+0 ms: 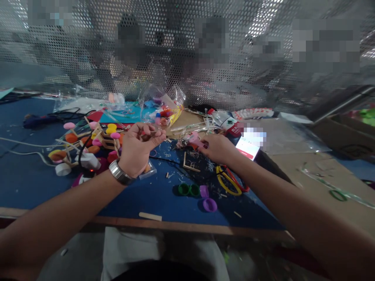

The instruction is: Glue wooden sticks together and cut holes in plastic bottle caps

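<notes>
My left hand (137,146), with a metal-banded watch (118,171) on its wrist, is raised over the middle of the blue table. Its thumb and fingers are pinched together, and whatever lies between them is too small to make out. To the right, my right hand (218,148) is wrapped round a pink glue gun (192,139), its nozzle pointing left toward a tangle of scraps. Below the gun lies an angled frame of thin wooden sticks (191,168). Left of my left hand stands a wooden stick structure (104,138) with pink, orange and yellow discs.
Green bottle caps (189,190) and purple caps (209,204) lie near the front. Yellow-handled scissors (228,181) are under my right forearm, beside a lit phone (248,143). A bottle (225,121), plastic bags (161,105) and a perforated metal screen (175,50) stand behind. A white plug adapter (89,160) glows red.
</notes>
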A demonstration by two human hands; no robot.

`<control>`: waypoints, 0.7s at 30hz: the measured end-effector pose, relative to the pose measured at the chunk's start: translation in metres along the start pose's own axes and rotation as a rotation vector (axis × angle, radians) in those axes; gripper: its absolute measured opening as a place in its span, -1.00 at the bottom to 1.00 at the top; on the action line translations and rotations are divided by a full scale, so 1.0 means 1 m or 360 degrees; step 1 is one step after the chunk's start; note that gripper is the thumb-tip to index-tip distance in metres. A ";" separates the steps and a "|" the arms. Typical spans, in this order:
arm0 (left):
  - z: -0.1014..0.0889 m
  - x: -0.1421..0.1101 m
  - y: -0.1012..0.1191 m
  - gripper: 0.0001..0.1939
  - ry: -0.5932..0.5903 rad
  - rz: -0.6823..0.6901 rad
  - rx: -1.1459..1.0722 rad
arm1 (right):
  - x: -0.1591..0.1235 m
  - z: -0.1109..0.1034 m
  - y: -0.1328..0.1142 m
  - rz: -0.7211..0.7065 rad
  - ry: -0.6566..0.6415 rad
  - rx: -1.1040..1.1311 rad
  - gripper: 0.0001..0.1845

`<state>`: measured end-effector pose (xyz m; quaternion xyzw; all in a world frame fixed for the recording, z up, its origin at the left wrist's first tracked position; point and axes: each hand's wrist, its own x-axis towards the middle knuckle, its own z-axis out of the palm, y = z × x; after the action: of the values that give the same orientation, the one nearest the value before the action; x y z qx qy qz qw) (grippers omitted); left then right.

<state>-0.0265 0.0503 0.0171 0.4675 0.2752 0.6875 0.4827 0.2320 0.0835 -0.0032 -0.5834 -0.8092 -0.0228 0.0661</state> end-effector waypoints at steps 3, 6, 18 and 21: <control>0.001 -0.002 0.000 -0.48 0.0012 -0.0024 0.0042 | 0.007 0.003 -0.003 -0.0043 -0.0013 0.0035 -0.89; 0.000 -0.004 0.001 -0.45 0.0039 -0.0060 0.0073 | 0.008 0.002 -0.004 -0.0044 0.0031 0.0094 -0.86; 0.001 -0.006 -0.007 -0.43 0.0006 -0.0019 0.0083 | -0.068 -0.081 -0.079 -0.0543 0.0525 0.0981 -0.45; 0.001 -0.011 -0.006 -0.50 -0.0039 0.0002 0.0228 | -0.103 -0.091 -0.107 -0.0883 0.0327 0.1246 -0.43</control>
<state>-0.0223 0.0423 0.0085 0.5093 0.3175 0.6607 0.4509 0.1699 -0.0582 0.0778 -0.2718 -0.8712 0.2088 0.3514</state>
